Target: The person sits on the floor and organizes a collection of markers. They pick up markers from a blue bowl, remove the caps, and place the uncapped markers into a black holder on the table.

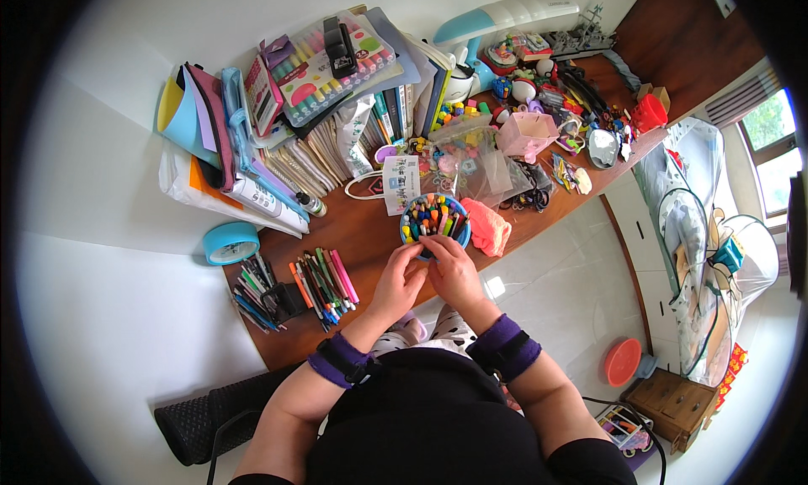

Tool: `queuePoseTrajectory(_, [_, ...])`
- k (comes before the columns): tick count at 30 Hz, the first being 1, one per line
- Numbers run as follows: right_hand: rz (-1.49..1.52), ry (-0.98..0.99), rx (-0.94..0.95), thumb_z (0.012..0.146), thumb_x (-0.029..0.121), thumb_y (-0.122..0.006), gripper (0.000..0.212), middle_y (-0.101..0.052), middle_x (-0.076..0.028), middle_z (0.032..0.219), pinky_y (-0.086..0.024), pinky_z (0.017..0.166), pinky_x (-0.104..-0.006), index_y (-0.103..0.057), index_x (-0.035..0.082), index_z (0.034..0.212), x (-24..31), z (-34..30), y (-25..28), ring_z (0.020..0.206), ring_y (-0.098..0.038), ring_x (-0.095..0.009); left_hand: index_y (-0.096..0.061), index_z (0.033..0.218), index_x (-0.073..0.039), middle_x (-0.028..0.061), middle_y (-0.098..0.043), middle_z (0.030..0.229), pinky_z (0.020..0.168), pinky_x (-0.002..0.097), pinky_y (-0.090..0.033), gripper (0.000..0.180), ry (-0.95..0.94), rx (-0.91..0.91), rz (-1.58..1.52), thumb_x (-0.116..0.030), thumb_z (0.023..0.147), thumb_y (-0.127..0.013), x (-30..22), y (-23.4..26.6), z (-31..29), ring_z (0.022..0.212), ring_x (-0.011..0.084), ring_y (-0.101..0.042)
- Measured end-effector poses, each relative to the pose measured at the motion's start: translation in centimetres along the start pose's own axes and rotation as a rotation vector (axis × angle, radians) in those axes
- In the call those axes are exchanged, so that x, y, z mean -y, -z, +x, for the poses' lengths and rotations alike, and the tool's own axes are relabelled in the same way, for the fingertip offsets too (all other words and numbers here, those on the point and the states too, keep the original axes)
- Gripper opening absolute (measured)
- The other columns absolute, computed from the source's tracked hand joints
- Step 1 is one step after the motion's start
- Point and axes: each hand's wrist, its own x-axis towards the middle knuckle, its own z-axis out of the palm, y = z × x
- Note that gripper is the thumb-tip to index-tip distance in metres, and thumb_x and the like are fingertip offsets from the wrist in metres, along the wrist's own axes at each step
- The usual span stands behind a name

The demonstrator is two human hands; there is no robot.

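A round blue tub [406, 207] packed with coloured crayons or pens [433, 215] stands near the desk's front edge. My left hand [398, 281] and my right hand [455, 274] meet at its near rim. Their fingertips are drawn together, and whatever small thing they may hold is too hidden to name. Just right of the tub lies a crumpled coral cloth [487, 227]. To the left, a row of coloured pens and pencils [324, 285] is laid out on the wood. Beyond it, more pens [255, 290] lie around a black mesh holder [283, 301].
Behind the tub are a white printed card [402, 185], clear plastic bags [471, 167] and a pink box [528, 135]. Books and folders [311, 157] line the wall under a marker set [332, 68]. A blue tape-like roll [231, 244] sits at the desk's left end; toys crowd the right.
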Motion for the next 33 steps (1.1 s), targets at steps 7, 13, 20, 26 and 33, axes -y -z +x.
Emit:
queuePoseTrajectory(7, [-0.042,0.022,0.019,0.071,-0.005,-0.059,0.045,-0.060,-0.017,0.113,-0.048,0.091,-0.0406,-0.059,-0.002,0.115,0.0,-0.3,-0.4,0.101,-0.058,-0.035,-0.049,0.130,0.000,0.0113,-0.050,0.130,0.101,0.0319,-0.044,0.038,0.003,-0.026,-0.049,0.000,0.093,-0.054,-0.4,0.4,0.0,0.121,0.0209,-0.052])
queuePoseTrajectory(13, [0.003,-0.062,0.009,0.071,-0.005,-0.060,0.048,-0.060,-0.016,0.114,-0.048,0.092,-0.0408,-0.059,0.001,0.118,0.4,-0.4,-0.2,0.103,-0.058,-0.035,-0.054,0.126,-0.001,0.0101,-0.058,0.124,0.098,0.0301,-0.045,0.033,0.053,-0.111,-0.074,0.001,0.093,-0.053,-0.9,1.6,-0.2,0.118,0.0191,-0.056])
queuePoseTrajectory(20, [0.095,-0.041,0.016,0.079,-0.004,-0.061,0.043,-0.060,-0.016,0.114,-0.050,0.090,-0.0384,-0.060,0.005,0.120,2.7,1.0,-0.2,0.104,-0.060,-0.034,-0.056,0.122,-0.001,0.0106,-0.059,0.119,0.093,0.0282,-0.046,0.031,0.124,-0.253,-0.002,0.002,0.091,-0.053,2.2,5.6,-1.6,0.111,0.0198,-0.060])
queuePoseTrajectory(26, [0.254,0.030,0.127,0.078,-0.004,-0.059,0.042,-0.060,-0.016,0.110,-0.051,0.086,-0.0398,-0.060,0.004,0.119,6.0,2.3,-2.8,0.101,-0.060,-0.035,-0.047,0.132,0.001,0.0142,-0.054,0.131,0.100,0.0318,-0.043,0.043,0.298,-0.422,-0.048,-0.003,0.091,-0.056,7.0,8.0,-4.1,0.119,0.0230,-0.054])
queuePoseTrajectory(33, [0.312,-0.076,0.359,0.080,0.003,-0.059,0.042,-0.059,-0.017,0.114,-0.051,0.088,-0.0399,-0.057,0.003,0.122,4.3,0.7,-8.7,0.103,-0.059,-0.036,-0.039,0.138,0.005,0.0133,-0.060,0.115,0.074,0.0248,-0.047,0.054,0.454,-0.450,-0.051,-0.008,0.090,-0.060,8.4,8.4,-6.0,0.097,0.0127,-0.058])
